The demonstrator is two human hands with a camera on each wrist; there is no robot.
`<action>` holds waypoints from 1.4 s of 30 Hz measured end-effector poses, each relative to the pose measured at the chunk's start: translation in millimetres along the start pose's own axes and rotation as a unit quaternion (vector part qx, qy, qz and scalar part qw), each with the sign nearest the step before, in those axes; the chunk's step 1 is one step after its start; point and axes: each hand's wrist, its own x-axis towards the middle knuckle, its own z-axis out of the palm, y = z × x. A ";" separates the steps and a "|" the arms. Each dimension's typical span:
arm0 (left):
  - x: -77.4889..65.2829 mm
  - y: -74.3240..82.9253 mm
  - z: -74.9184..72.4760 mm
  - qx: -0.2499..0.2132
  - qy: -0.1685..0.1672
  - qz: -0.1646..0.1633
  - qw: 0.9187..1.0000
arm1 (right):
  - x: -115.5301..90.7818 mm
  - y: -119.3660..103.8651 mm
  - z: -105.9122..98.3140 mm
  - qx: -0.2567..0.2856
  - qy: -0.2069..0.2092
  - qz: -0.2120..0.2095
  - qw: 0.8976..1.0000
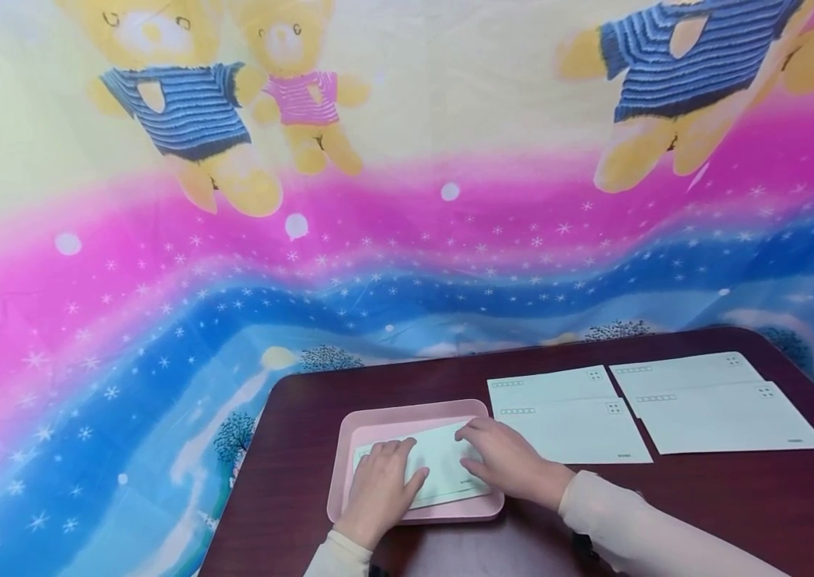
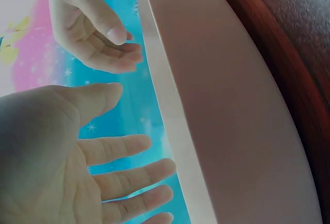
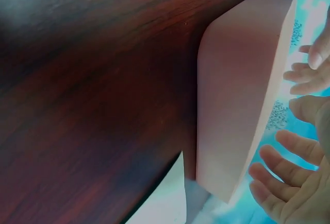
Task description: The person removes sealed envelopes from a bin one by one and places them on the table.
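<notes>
A pink tray (image 1: pixel 336 481) stands near the front of the table, with white envelopes (image 1: pixel 439 461) lying in it, their lower edges slightly offset. Over the left part of the tray is my left hand (image 1: pixel 380 487), its fingers spread and nearly straight. My right hand (image 1: pixel 511 463) hovers at the tray's right side, fingers loosely bent. In the left wrist view, the left palm (image 2: pixel 56 167) and the right hand (image 2: pixel 93 33) both show nothing between their fingers. The tray wall (image 3: pixel 237 90) hides the envelopes inside it from both wrist views.
Right of the tray, white envelopes lie in two overlapping pairs, a left pair (image 1: pixel 573 433) and a right pair (image 1: pixel 731 421). The dark wooden table (image 1: pixel 292 465) has a rounded far edge. Behind it hangs a colourful cloth (image 1: pixel 407 216) printed with bears.
</notes>
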 end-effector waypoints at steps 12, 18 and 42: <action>6.2 -9.8 6.5 0.009 -0.010 -0.011 1.000 | 14.3 5.0 21.4 -0.009 -0.049 0.013 0.999; 8.4 -12.4 9.5 0.009 -0.024 -0.026 0.999 | 19.7 6.2 29.1 -0.025 -0.073 0.008 0.997; 10.2 -14.6 8.8 -0.002 -0.032 -0.036 0.999 | 37.5 20.3 26.8 0.076 -0.038 0.077 0.993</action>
